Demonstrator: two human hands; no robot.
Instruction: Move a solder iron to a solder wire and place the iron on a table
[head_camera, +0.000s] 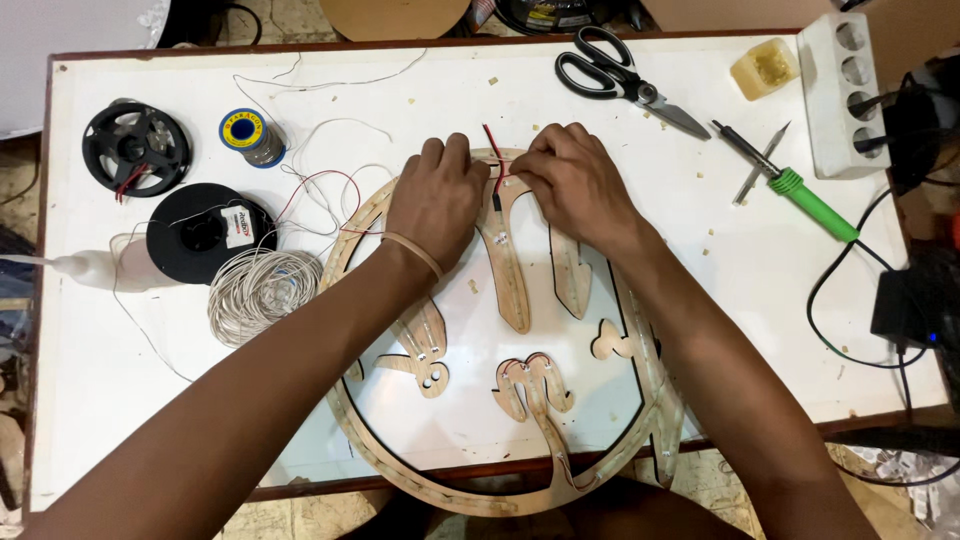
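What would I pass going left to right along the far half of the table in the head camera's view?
Black reel → solder spool → left hand → right hand → scissors → green-handled soldering iron → white socket strip.

One white table (700, 300) carries everything. Two hands work on it: the left hand (435, 200) and the right hand (575, 185), both on one oval wooden cut-out frame (520, 290). One thin band (412, 250) circles the left wrist. There are two black spools (135, 145) (205, 232), one blue-and-yellow solder reel (250, 135) and one coil of pale wire (262, 290). One pair of black-handled scissors (615, 75) lies near one green-handled soldering iron (800, 190) and one pair of tweezers (762, 165). One yellowish tub (765, 68) sits beside one white power strip (845, 95), which shows four round sockets. One glue bottle (90, 268) lies at the left edge.
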